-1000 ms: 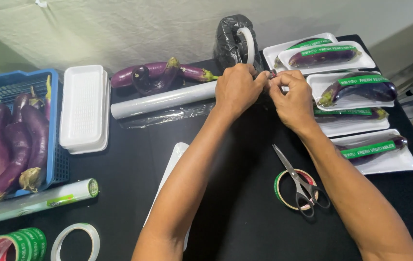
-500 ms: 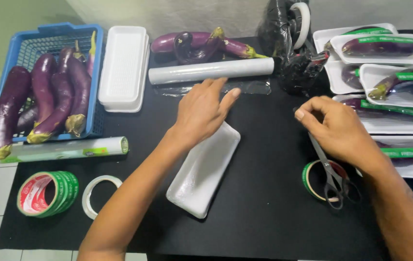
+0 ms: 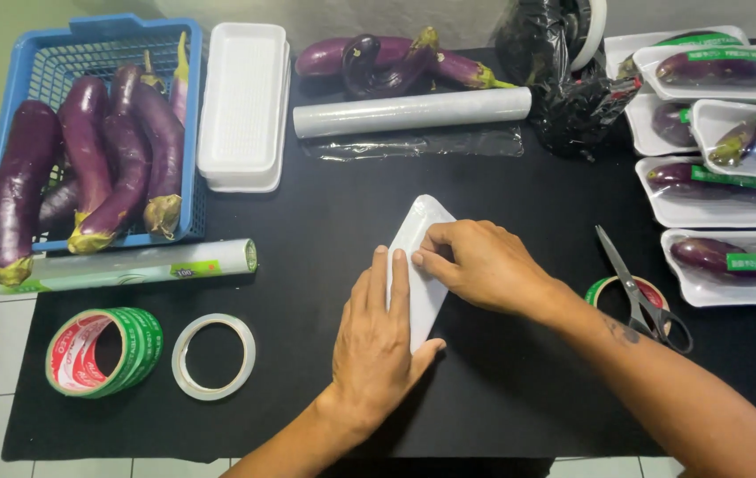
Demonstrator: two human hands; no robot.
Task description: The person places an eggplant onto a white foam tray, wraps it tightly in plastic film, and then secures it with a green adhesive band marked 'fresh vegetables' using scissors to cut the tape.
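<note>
A white foam tray point(image 3: 419, 232) lies tilted on edge in the middle of the black table point(image 3: 519, 389). My left hand point(image 3: 380, 341) holds its near end, fingers flat along its left side and thumb under it. My right hand point(image 3: 482, 265) grips the tray's right edge from above. A roll of clear cling film point(image 3: 411, 112) lies behind, with a loose sheet pulled out in front of it. Loose purple eggplants point(image 3: 395, 62) sit behind the roll.
A blue basket point(image 3: 15, 80) of eggplants and a stack of white foam trays point(image 3: 243, 106) stand at left. A boxed film roll point(image 3: 130, 265), green tape rolls point(image 3: 103, 352) and clear tape point(image 3: 213, 356) lie front left. Scissors point(image 3: 639, 288) rest on tape; wrapped eggplant trays point(image 3: 723, 177) line the right.
Both hands left the film roll and came back toward me. They closed on the white tray and tipped it up from lying flat.
</note>
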